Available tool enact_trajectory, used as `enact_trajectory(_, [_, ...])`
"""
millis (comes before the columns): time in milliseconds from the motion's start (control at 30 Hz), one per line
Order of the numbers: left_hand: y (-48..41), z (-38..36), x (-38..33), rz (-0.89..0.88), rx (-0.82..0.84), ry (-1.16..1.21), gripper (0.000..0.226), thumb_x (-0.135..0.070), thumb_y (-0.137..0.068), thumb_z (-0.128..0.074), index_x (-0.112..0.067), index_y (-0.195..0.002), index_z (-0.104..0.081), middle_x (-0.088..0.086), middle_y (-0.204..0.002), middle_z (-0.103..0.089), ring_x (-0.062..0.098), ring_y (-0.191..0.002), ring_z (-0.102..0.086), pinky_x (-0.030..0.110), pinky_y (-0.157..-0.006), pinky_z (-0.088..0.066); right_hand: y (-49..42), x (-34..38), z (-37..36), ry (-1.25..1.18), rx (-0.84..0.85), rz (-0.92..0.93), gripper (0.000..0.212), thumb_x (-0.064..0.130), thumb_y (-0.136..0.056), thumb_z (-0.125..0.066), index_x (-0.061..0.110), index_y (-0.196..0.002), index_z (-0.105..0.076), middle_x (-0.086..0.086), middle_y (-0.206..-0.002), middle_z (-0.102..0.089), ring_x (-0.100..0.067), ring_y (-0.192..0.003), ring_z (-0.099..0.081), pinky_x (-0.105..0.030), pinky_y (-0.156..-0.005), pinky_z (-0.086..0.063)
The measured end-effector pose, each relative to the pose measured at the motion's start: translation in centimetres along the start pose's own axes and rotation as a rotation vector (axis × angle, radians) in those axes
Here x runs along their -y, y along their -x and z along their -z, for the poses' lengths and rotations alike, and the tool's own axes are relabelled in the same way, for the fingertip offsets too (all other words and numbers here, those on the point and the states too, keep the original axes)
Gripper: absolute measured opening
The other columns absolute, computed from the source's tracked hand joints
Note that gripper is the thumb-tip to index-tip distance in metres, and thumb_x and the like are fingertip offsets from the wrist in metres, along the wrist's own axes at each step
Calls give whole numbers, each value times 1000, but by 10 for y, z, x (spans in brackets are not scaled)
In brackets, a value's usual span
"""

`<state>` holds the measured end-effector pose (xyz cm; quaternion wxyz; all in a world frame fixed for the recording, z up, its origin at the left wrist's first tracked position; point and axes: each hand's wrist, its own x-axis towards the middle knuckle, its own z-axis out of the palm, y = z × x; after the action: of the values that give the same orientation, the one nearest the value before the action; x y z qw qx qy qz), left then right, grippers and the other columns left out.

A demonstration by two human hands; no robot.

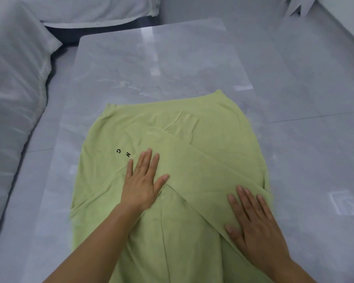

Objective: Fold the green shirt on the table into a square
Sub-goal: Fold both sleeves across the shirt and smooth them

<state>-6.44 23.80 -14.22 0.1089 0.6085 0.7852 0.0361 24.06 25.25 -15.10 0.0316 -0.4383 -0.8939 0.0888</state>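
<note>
Green shirt lies flat on the grey marbled worktop, sides folded inward, a sleeve crossing diagonally. White cushions sit off to the left. Left hand presses palm-down, fingers spread, beside small black letters. Right hand lies flat, fingers apart, on the sleeve's lower end.

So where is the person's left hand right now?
In the head view the left hand lies flat on the green shirt, left of centre, just below the black letters.
</note>
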Motion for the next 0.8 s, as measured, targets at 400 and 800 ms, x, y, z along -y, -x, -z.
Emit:
enact_trajectory(400, [178,-4,51,463,-32,162,69,-67,-89,-5,-31,-146,-19,9,-149,-33,10,-142,-6,40,-112,-7,8,6,3,-56,-87,-23,60,52,-96,-16,15,-143,-25,-4,-154,-16,-12,-144,-6,-38,-116,-10])
enact_trajectory(800, [182,-3,48,526,9,151,92,-77,-79,-1,-19,-144,-31,9,-152,-25,20,-142,-18,50,-111,-17,22,7,-2,-41,-55,-42,61,49,-96,-17,10,-141,-29,-6,-153,-18,-16,-144,-9,-39,-116,-11])
